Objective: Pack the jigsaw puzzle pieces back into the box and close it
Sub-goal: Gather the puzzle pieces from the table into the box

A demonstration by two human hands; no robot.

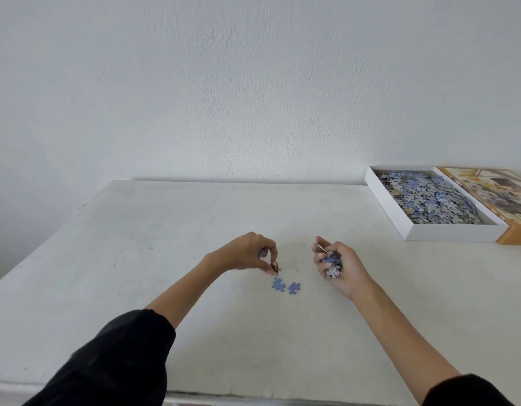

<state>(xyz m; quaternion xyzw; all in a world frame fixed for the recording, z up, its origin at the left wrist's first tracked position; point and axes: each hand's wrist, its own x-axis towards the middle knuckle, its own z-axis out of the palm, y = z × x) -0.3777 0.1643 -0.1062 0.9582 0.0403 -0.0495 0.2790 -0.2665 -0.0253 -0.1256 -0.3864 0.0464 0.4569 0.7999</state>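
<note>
- A white table (136, 259) bears a shallow white cardboard box (452, 233) at its far right, heaped with blue and grey jigsaw pieces (429, 197); an orange picture lid (514, 234) lies against it
- The right hand (341, 271), palm up, cups a handful of pieces (331, 266)
- The left hand (247, 253) pinches a dark piece (275, 269) at the tabletop
- Two loose blue pieces (278, 284) lie just beside it

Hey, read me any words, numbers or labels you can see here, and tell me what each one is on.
Box lid: pale print near its front corner, cut by the frame edge and too blurred to read.
White box, puzzle pieces, table: no text visible.
</note>
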